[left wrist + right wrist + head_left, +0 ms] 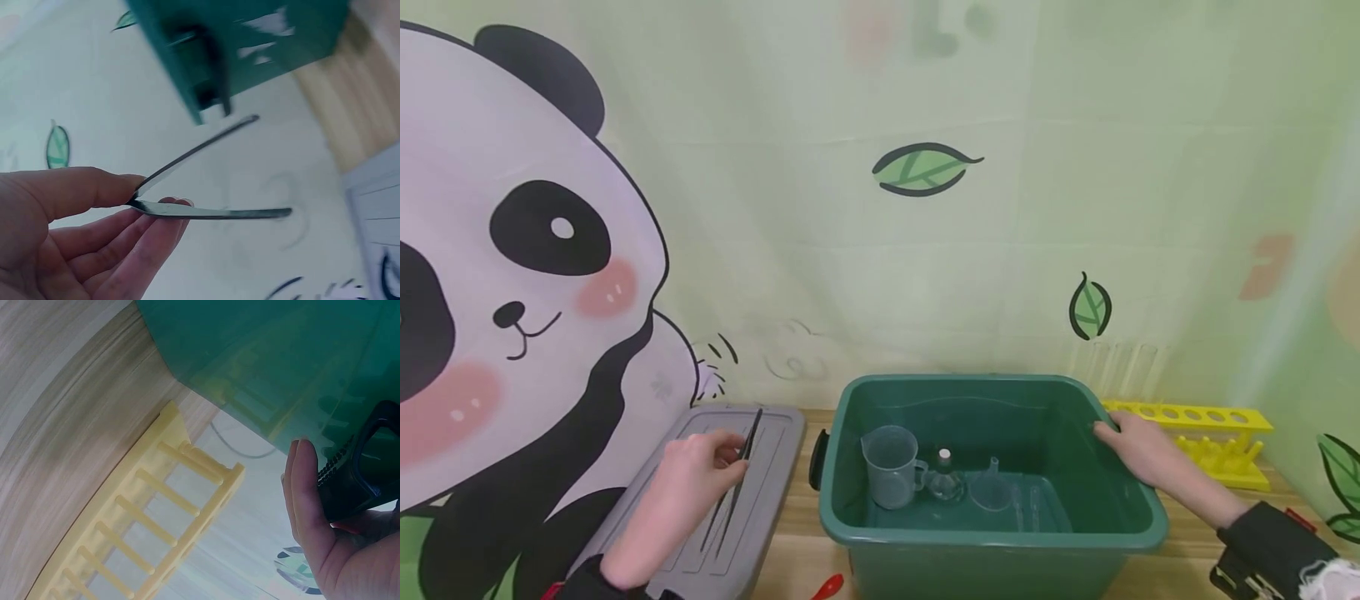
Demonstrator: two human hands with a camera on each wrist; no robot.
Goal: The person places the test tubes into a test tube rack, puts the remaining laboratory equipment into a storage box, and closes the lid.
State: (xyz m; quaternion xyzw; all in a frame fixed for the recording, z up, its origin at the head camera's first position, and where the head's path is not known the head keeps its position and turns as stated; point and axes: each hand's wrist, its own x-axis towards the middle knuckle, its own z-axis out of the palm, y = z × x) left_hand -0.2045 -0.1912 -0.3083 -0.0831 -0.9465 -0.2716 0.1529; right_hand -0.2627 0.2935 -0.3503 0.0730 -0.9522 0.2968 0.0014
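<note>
My left hand point(688, 479) pinches a pair of dark metal tweezers point(231, 214) between thumb and fingers, above the grey board point(786, 433). The tweezers' two arms spread apart in the left wrist view. My right hand point(1142, 450) grips the right rim of a green plastic tub point(985, 537), beside its black handle point(350, 481); part of the thumb is hidden in the right wrist view. Inside the tub stand a clear measuring jug point(891, 475) and a small clear bottle point(945, 483) with a white cap. A clear funnel point(991, 492) and thin clear tubes point(1035, 507) lie beside them.
Behind the tub's right side stands a yellow test tube rack point(1210, 415) with clear test tubes point(1142, 371). A red spoon point(829, 587) lies on the wooden table point(801, 525) at the front. A panda-printed cloth point(775, 208) hangs behind.
</note>
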